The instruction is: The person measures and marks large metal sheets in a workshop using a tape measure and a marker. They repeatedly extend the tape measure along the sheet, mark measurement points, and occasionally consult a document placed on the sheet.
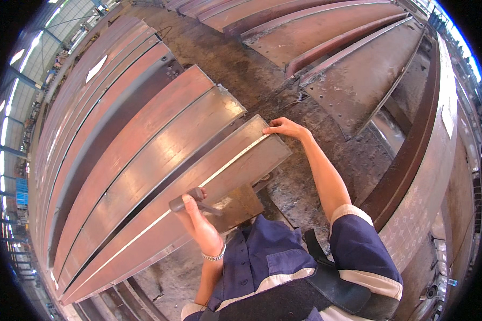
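Two hands show: a left hand (193,211) and a right hand (285,128). One hammer (190,199) is in view, and one measuring tape (219,170). About five long rusty steel plates (144,155) lie side by side. One bracelet (215,256) circles a wrist.

Long plates (144,155) side by side, running from lower left to upper right, in front of person; tape (209,179) along nearest plate (219,176); right hand (285,127) on far end of tape at plate corner; left hand (190,206) on plate near edge, holding hammer (187,200) over tape; more plates (326,32) behind, across floor gap (241,69); beam (428,139) at right
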Available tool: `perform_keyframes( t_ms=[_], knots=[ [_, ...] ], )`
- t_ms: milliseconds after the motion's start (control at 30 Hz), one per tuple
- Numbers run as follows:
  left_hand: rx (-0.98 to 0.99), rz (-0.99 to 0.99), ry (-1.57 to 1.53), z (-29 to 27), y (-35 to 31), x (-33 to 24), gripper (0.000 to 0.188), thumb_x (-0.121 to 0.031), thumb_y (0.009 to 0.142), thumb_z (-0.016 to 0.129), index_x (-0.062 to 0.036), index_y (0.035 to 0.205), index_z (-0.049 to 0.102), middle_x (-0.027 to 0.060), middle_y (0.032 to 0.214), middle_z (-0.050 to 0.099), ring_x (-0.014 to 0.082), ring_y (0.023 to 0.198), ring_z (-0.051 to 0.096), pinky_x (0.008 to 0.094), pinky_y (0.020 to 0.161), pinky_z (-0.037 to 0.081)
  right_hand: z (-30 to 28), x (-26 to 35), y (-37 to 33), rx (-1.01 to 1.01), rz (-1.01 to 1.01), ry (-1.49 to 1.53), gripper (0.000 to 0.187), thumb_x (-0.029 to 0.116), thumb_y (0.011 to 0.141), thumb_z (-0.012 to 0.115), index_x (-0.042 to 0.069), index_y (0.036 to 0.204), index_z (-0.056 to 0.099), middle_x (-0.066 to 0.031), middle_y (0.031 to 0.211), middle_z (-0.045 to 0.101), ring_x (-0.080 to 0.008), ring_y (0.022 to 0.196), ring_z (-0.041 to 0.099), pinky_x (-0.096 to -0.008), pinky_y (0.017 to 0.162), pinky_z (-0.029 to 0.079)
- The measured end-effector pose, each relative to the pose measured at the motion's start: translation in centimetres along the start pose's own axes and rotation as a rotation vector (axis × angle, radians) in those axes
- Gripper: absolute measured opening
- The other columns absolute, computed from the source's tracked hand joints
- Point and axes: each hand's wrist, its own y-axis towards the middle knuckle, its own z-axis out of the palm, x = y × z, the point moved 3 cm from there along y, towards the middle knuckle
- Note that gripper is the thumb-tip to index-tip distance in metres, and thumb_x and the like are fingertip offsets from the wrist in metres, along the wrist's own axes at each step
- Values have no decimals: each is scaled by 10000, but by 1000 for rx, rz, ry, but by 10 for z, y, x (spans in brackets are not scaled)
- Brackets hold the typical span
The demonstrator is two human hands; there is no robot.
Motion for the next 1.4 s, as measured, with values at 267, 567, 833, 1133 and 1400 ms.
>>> perform_keyframes(
  t_ms=[267, 567, 833, 1133, 1400],
  knots=[
    [-18, -13, -14, 2, 2, 1, 262, -286, 1113, 503, -32, 1175, 497, 111, 1057, 634, 198, 1007, 612, 385, 958, 471, -12, 36, -21, 164, -28, -242, 625, 698, 782, 801, 103, 678, 643, 28, 628, 432, -113, 656, 457, -367, 628, 319],
    [-13, -9, 9, -1, 2, 1, 290, -301, 1112, 512, -26, 1203, 495, 108, 1059, 642, 195, 1008, 609, 373, 963, 463, -23, 39, -2, 261, -18, -337, 633, 684, 832, 768, 77, 696, 651, 43, 632, 436, -96, 637, 416, -345, 608, 310],
    [-24, 7, -40, -1, 3, 6, 257, -283, 1109, 525, -42, 1198, 524, 105, 1061, 645, 205, 1004, 620, 381, 935, 476, -23, 39, -5, 258, -128, -181, 571, 523, 835, 850, 97, 631, 529, 71, 616, 351, -70, 613, 343, -326, 585, 251],
    [21, -8, -54, -5, 3, 5, 289, -281, 1102, 539, -35, 1233, 465, 110, 1073, 641, 196, 1000, 621, 365, 894, 487, -28, 47, -15, 294, -99, -132, 451, 466, 849, 848, 69, 738, 664, 49, 664, 503, -82, 687, 445, -325, 654, 342],
    [-8, -31, -17, -6, 2, 2, 258, -295, 1106, 532, -50, 1185, 516, 91, 1055, 644, 190, 988, 625, 354, 881, 476, -36, 42, -7, 385, -56, -212, 432, 473, 900, 780, 46, 946, 729, 19, 859, 648, -112, 877, 541, -332, 811, 413]
  ],
)
